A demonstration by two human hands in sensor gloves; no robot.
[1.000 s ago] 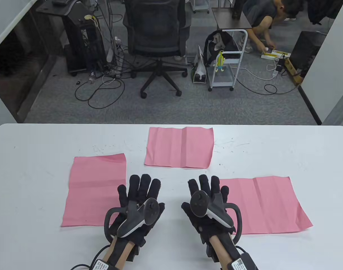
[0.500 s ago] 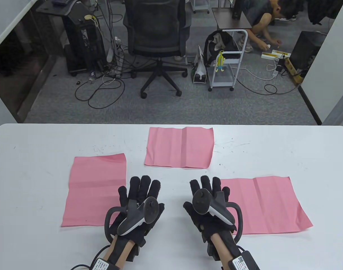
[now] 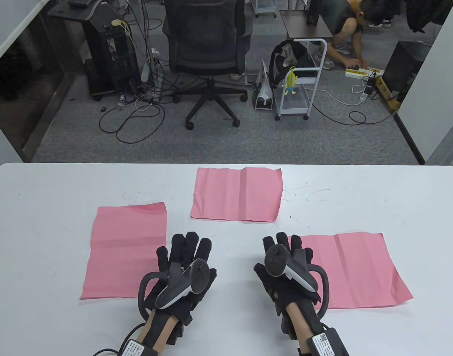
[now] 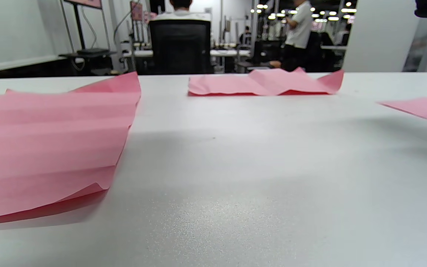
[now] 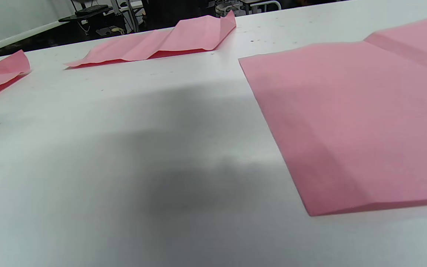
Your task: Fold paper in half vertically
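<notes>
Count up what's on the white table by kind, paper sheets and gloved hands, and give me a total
Pink paper sheets: 3, namely the left pink paper sheet, the far middle pink paper sheet and the right pink paper sheet.
Black-gloved hands with trackers: 2, namely the left hand and the right hand.
Total: 5.

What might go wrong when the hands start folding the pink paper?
The right hand overlaps the right paper's near-left edge, so the thin sheet may slide on the smooth table rather than lift. Its old center crease could pull the new fold crooked. The left hand sits beside the left paper and might nudge it.
</notes>
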